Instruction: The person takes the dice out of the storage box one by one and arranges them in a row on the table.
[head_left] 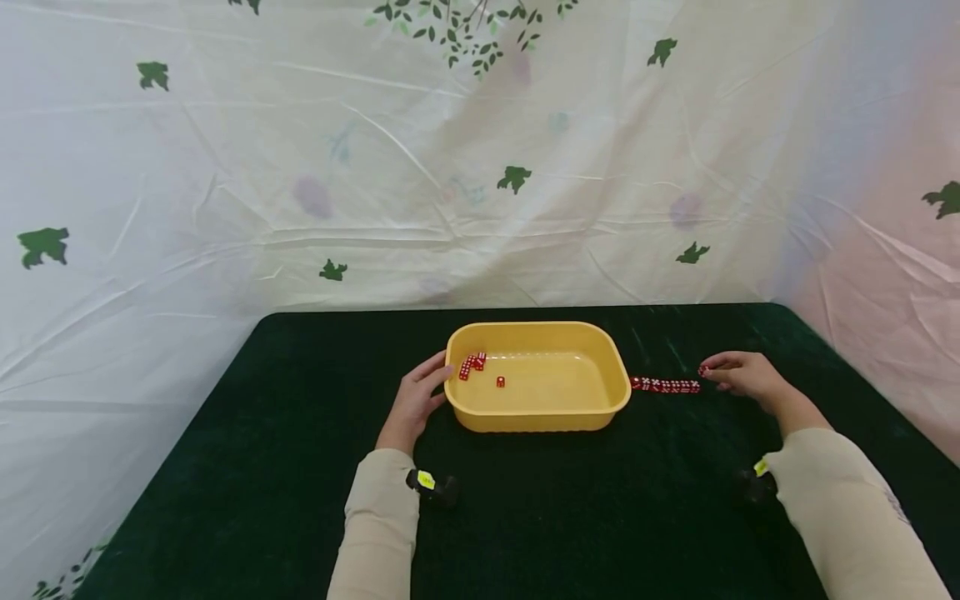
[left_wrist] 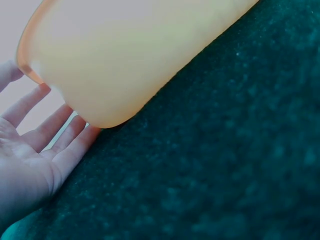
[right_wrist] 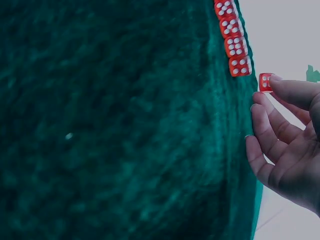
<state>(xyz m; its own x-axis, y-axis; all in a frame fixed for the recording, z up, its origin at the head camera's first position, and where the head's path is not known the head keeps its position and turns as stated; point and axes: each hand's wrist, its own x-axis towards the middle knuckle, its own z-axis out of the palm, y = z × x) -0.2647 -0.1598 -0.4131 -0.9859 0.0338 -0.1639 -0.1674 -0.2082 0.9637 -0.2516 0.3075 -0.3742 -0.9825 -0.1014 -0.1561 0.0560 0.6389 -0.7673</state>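
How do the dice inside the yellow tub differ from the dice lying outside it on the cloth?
The dice in the tub lie in a loose clump, one apart; the dice on the cloth form a straight row. The tub holds fewer. The right hand pinches one die at the row's end. All are red with white pips.

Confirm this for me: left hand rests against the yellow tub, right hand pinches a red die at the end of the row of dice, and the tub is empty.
Not empty. The head view shows the yellow tub holding several red dice. The rest stands: the left hand rests against it, and the right hand pinches a red die at the end of the row.
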